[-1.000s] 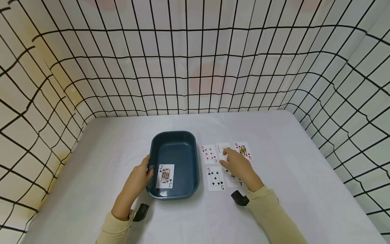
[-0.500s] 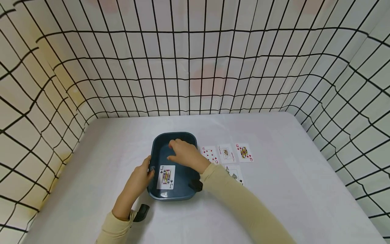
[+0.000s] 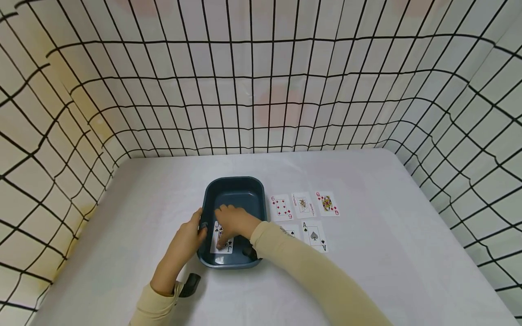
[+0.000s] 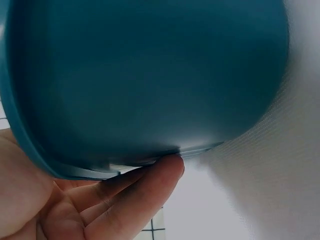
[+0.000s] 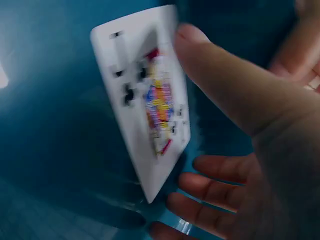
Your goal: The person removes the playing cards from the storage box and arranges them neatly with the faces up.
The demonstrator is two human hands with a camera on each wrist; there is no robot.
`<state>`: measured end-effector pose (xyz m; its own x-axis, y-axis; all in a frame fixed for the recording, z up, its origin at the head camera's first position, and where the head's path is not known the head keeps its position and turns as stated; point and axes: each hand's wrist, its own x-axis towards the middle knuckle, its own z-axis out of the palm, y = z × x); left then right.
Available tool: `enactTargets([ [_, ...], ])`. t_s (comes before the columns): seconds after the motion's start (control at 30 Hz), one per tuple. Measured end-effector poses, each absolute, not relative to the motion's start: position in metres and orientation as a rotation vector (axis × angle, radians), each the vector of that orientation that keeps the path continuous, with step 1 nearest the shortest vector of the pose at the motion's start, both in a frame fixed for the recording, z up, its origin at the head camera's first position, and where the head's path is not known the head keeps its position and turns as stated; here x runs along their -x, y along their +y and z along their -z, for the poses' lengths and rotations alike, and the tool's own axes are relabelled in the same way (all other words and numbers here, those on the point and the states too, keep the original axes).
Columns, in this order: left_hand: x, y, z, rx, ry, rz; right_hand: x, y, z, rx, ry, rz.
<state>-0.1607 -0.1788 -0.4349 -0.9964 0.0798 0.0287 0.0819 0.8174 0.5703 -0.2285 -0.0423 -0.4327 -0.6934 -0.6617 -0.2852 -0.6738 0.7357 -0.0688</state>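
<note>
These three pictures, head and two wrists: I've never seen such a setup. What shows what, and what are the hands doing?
No machine here: a person wears three cameras. The head view looks down at a white table inside grid-patterned walls. Each wrist view looks closely at that hand's work.

The left hand grips the left rim of a dark blue tray; the left wrist view shows its fingers under the tray's edge. The right hand reaches into the tray and touches a jack of clubs; whether it pinches the card or only touches it is unclear, since the close-up is blurred.

Right of the tray, face up, lie a six of diamonds, a face card, a queen of diamonds, an ace of spades, and one card mostly hidden by the sleeve.
</note>
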Motion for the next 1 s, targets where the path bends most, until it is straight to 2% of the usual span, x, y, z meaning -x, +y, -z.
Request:
enactTargets([
  [0.2,0.161,-0.178,0.435,0.156,-2.967,0.910,0.219,-0.046,0.433,1.014,2.647,-0.271],
  [0.47,0.161,-0.178,0.436,0.149,-2.973,0.905,0.221,-0.046,0.434,0.892,2.688,-0.216],
  [0.6,0.161,-0.178,0.436,0.122,-2.992,0.907,0.228,-0.042,0.437,0.819,2.657,0.135],
  [0.83,0.159,-0.177,0.434,0.099,-3.007,0.906,0.241,-0.024,0.424,0.903,2.480,0.704],
  [1.0,0.161,-0.176,0.435,0.105,-2.999,0.885,0.250,-0.003,0.418,0.856,2.373,1.058],
])
